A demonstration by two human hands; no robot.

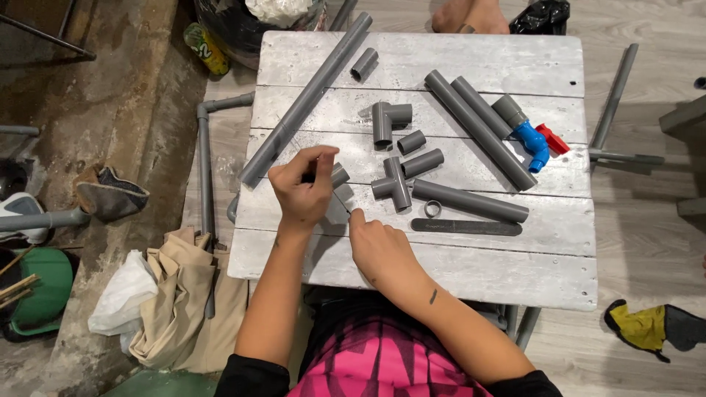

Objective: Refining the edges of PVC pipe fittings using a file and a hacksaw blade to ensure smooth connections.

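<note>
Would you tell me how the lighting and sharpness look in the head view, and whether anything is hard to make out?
Head view: even, soft light on the white plank table, with short shadows under the grey pipe pieces; no strong glare. The left hand and right hand are fairly sharp, but the thin item between them is too small to identify. The left floor is dimmer; edges bow slightly.

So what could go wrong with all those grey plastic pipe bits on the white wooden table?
1. The left hand pinches a small grey pipe fitting while the right hand works at it with something thin; a slip might poke a finger.
2. The small grey plastic ring and short grey pipe stub lie loose, so a nudge could roll them off.
3. The long grey plastic pipe sticks out past the white wooden table, so an elbow might knock it down.
</note>
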